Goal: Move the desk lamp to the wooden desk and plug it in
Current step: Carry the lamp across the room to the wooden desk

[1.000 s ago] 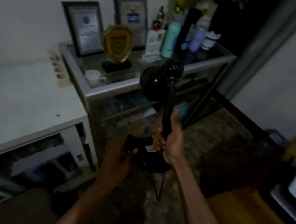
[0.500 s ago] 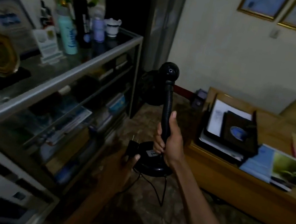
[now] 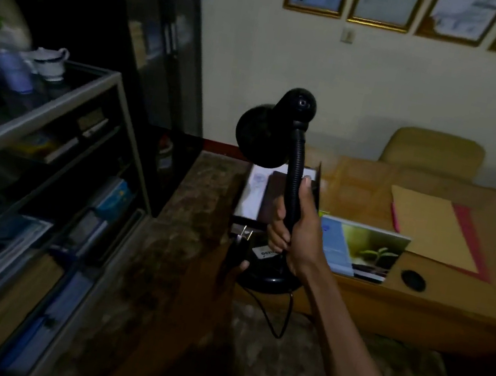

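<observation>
Right hand: the right hand [image 3: 293, 230] is clenched round the lower gooseneck of the desk lamp [image 3: 284, 174], thumb laid up along it, carrying the lamp upright in the air
Left hand: the left hand [image 3: 227, 269], in deep shadow just left of the right one, grips the lamp's plug [image 3: 240, 240] with its two prongs pointing up
Lamp: one, black; its round base sits just below the right hand, clear of any surface, the shade up and to the left of the hands
Cord: one thin cord [image 3: 279, 319] droops in a loop under the base, below both hands
Table: the wooden table [image 3: 450, 298] lies just beyond and right of the hands; the lamp is not yet on it
On the table: one booklet with a seedling photo [image 3: 363, 250] right of the right hand, one stack of dark folders [image 3: 259, 189] behind the hands, one tan envelope [image 3: 429, 226] farther right
Doing it well: I'd keep the lamp vertical, gather the slack cord so it cannot snag the table edge, and aim for bare wood, not the papers
Outlet: none clearly visible
Far wall: four framed certificates [image 3: 383, 1], partly cropped
</observation>
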